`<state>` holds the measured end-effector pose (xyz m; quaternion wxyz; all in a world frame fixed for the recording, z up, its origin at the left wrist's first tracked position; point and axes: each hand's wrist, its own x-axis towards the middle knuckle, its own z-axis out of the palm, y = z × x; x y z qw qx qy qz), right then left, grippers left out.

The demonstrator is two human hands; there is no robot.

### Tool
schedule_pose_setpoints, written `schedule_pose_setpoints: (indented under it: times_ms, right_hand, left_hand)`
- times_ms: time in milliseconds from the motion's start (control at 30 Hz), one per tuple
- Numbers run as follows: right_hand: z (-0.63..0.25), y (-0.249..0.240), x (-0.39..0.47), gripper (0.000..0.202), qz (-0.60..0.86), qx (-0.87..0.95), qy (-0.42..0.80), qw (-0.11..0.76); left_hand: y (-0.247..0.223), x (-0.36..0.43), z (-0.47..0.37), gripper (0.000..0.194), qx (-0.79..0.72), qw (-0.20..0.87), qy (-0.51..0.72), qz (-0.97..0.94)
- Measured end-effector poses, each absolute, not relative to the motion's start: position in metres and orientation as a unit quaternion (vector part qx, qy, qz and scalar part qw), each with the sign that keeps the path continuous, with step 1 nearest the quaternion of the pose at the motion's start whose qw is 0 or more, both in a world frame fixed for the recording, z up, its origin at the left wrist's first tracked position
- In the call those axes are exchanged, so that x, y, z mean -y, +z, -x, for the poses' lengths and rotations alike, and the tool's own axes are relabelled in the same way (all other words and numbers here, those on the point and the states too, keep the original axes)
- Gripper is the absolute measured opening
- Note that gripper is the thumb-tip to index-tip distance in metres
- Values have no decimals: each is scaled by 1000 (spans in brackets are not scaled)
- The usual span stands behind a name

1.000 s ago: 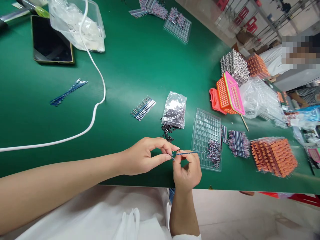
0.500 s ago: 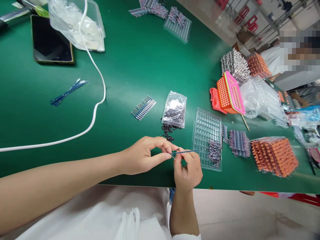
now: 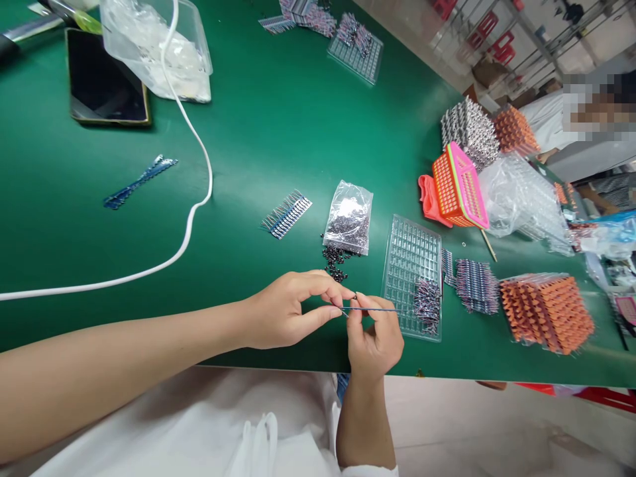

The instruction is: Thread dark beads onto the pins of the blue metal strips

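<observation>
My left hand [image 3: 293, 308] and my right hand [image 3: 373, 338] meet at the fingertips near the table's front edge. Between them is a thin blue strip [image 3: 380, 309], seen nearly edge-on, with fine wires at its left end. Both hands pinch it; a small dark bead [image 3: 354, 297] shows at the right fingertips. Just beyond the hands lie loose dark beads [image 3: 335, 255] beside a clear bag of beads [image 3: 348, 218]. A clear tray [image 3: 410, 258] stands to the right, with small wired parts [image 3: 427, 305] piled on its near end.
A strip of wired parts [image 3: 288, 214] lies left of the bag. The white cable [image 3: 191, 218] crosses the left side, near a phone [image 3: 106, 79] and plastic box [image 3: 201, 53]. To the right are a basket [image 3: 460, 185] and orange stacks [image 3: 546, 311]. A person is at the far right.
The blue strip between my hands has tilted slightly, its right end now lower. My hands have hardly moved, and the whole view has shifted a little.
</observation>
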<state>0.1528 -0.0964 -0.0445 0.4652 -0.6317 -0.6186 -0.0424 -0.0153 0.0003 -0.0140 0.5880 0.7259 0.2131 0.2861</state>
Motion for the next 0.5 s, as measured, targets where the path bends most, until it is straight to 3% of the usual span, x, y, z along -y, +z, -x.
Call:
schedule_pose_setpoints:
  times_ms: [267, 500]
  right_hand:
    - [-153, -43, 96, 18, 625, 624, -43, 466]
    - [-151, -41, 100, 5, 646, 534, 115, 534]
  left_hand:
    - [-13, -1, 15, 8, -249, 677, 243, -649]
    - [-18, -6, 8, 17, -296, 801, 230, -466]
